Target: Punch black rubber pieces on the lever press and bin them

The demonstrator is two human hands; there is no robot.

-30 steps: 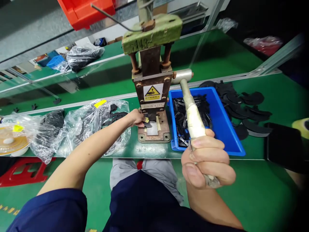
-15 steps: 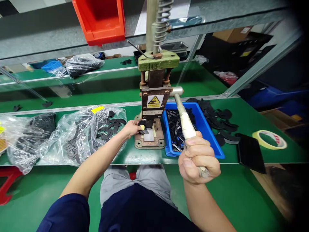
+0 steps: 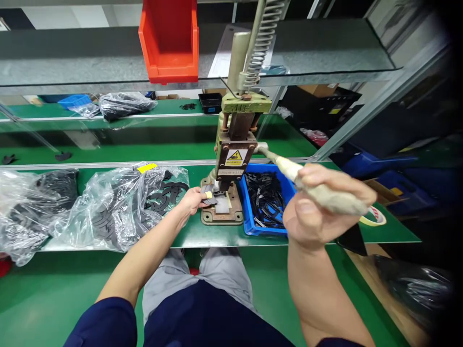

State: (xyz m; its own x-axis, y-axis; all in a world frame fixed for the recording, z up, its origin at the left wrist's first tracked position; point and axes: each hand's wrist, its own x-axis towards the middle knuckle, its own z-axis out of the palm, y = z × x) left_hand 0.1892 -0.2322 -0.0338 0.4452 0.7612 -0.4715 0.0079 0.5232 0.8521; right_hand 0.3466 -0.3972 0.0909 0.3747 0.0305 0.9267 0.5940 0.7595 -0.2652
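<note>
My left hand [image 3: 194, 200] pinches a flat dark curved piece [image 3: 209, 196] at the left side of the hand press [image 3: 237, 154]; one fingertip has a yellow covering. The piece reaches over the press's base [image 3: 221, 218], beside a pale metal plate [image 3: 222, 204] under the ram. Raised to the right, my right hand [image 3: 318, 207] is wrapped round the press's tape-covered lever handle [image 3: 336, 198]. A blue bin [image 3: 264, 231] holding many small black parts stands against the press's right side, partly behind my right wrist.
Clear plastic bags [image 3: 119, 207] of dark curved pieces lie on the left of the green bench. A roll of yellow tape [image 3: 374, 219] lies at the right. Above is a grey shelf [image 3: 87, 62] with a red bin [image 3: 171, 67]; a slanting metal post [image 3: 354, 115] stands at the right.
My right hand has swung the lever up and outward to the right, from steeply downward to nearly level. My left hand and the piece have shifted slightly left. The view has shifted too.
</note>
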